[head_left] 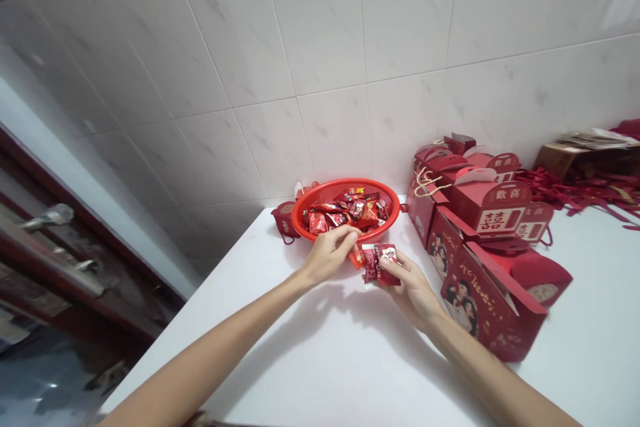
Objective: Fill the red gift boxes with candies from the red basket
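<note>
In front of an oval red plastic basket (345, 185) of red-wrapped sweets (357, 208), my two hands are close together over the white table. My left hand (327, 255) is closed, pinching a small orange-red packet (357, 258) by its top. My right hand (407, 287) holds several dark red packets (383, 263) with white print, its thumb lying over them. The orange-red packet is right beside those in my right hand.
Red gift boxes (505, 207) with lettering and cord handles crowd the right side. Red ribbons (575, 187) and a brown box (580, 159) lie farther right. A small red box (285, 220) sits left of the basket, and a tiled wall rises behind.
</note>
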Action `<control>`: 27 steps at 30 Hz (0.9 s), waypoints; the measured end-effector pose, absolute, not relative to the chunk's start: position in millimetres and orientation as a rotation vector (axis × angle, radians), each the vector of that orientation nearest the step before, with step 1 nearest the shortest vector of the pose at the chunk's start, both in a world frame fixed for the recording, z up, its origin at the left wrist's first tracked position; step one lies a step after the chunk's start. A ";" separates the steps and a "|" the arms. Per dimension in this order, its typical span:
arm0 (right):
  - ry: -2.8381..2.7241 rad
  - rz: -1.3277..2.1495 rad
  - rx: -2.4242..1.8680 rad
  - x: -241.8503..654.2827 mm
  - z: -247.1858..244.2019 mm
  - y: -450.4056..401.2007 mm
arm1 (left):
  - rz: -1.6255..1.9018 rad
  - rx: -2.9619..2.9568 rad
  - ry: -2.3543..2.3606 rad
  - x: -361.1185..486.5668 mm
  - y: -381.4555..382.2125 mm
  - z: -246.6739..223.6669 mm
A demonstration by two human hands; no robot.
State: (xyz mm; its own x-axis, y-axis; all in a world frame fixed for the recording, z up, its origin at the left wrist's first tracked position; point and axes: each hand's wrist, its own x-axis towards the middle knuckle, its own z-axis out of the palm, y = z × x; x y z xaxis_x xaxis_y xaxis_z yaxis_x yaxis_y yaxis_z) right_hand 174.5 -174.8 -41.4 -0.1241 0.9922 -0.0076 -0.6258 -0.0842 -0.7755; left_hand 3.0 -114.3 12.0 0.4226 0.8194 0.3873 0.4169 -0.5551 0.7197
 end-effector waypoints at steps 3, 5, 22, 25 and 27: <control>-0.735 1.565 -0.665 175.0 -41.1 -174.5 | 1.013 2.338 1.153 -6.4 -92.0 25.2; -0.724 1.561 -0.662 175.6 -40.5 -174.2 | 0.972 2.461 1.269 -14.5 -74.6 32.5; -0.697 1.547 -0.628 177.3 -36.5 -172.9 | 0.376 2.788 1.620 8.8 0.1 46.9; -0.697 1.543 -0.629 177.9 -37.1 -172.2 | 0.337 2.710 1.727 17.7 10.9 41.0; -0.697 1.544 -0.628 178.0 -37.6 -172.0 | 0.324 2.649 1.770 20.7 15.0 36.2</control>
State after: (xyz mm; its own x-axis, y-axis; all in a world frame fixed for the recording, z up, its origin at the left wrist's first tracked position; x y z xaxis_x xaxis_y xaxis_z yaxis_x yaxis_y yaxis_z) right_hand 178.0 -172.0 -37.6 -0.0850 0.9963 0.0085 -0.6655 -0.0504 -0.7447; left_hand 20.7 15.0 36.2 0.3689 0.9075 0.2008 0.9198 -0.3875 0.0614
